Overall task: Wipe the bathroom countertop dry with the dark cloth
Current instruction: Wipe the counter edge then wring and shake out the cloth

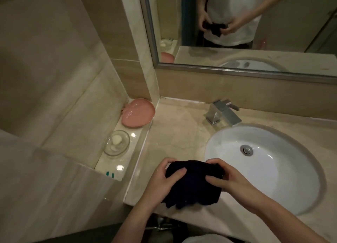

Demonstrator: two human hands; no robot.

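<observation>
The left hand (162,177) and right hand (224,177) each grip one side of the bunched dark cloth (193,184), fingers curled over its far edge, thumbs pressed on top. The cloth is held between them above the near edge of the countertop (175,133), just left of the white sink (273,169). The faucet (222,113) stands at the far side. On the left ledge sit a pink dish (137,113) and a glass soap dish (116,144).
</observation>
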